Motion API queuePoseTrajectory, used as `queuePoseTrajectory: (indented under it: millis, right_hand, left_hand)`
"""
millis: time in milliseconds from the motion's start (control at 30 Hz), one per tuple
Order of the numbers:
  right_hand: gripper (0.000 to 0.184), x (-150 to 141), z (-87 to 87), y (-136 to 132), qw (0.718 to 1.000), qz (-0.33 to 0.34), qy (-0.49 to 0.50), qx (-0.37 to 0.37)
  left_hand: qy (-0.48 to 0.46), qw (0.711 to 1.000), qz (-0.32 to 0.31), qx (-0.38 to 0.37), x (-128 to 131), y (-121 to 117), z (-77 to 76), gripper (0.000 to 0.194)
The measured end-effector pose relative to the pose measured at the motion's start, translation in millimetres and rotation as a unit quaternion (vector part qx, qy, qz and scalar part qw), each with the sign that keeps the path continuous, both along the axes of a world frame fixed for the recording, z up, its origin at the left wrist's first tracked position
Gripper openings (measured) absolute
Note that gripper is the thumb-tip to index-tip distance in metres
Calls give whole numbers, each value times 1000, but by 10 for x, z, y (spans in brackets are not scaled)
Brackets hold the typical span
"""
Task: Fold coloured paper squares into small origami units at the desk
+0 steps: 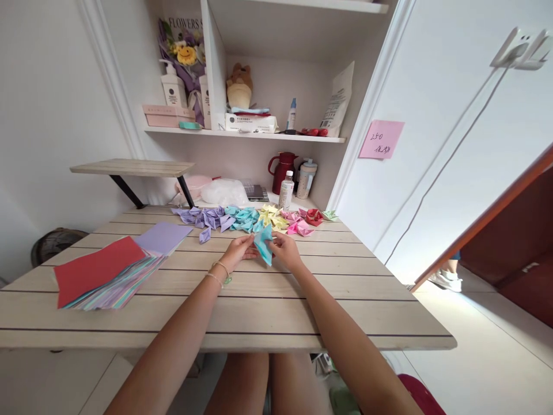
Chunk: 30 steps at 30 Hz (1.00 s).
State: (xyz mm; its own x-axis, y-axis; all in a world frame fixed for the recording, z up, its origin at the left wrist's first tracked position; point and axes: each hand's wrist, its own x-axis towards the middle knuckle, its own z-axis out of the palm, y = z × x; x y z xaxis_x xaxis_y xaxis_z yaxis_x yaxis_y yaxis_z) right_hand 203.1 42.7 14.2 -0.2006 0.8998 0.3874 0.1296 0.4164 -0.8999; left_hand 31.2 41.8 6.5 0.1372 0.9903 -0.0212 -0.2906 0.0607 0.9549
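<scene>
A partly folded light blue paper (264,244) is held just above the wooden table (259,300), near its middle. My left hand (239,251) pinches its left side and my right hand (284,249) pinches its right side. Two thin bracelets circle my left wrist. Behind the hands lies a row of finished folded paper pieces (253,218), running from purple through blue, yellow and pink to red. A fanned stack of coloured paper sheets (113,270), with a red sheet and a purple sheet on top, lies on the table to the left.
Against the back wall stand a dark red jug (283,170), a small bottle (286,191) and a cup (306,177). Shelves above hold bottles, a plush toy and boxes. A pink note (381,139) sticks to the right wall. Someone's shoes (447,280) show at the right.
</scene>
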Motion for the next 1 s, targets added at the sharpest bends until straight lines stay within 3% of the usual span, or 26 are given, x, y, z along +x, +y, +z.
queuePoseTrajectory:
  millis: [167, 400, 533, 667, 800, 1000]
  right_hand:
    - [25, 21, 11, -1, 1000, 3, -6, 4]
    - [22, 101, 100, -39, 981, 156, 51, -100]
    - [25, 122, 70, 16, 990, 84, 60, -93]
    - [33, 143, 21, 88, 994, 2, 83, -66]
    - [38, 145, 4, 104, 993, -7, 94, -67]
    - [40, 118, -24, 118, 991, -7, 123, -53]
  left_hand:
    - [6, 1000, -8, -3, -20, 0, 11, 36]
    - [33, 999, 6, 17, -48, -11, 13, 43]
    - [8, 999, 30, 37, -42, -30, 50, 39]
    - [-38, 999, -3, 31, -26, -66, 96, 28]
    - [-40, 998, -30, 39, -6, -82, 102, 35]
    - [-40, 998, 17, 45, 17, -46, 82, 28]
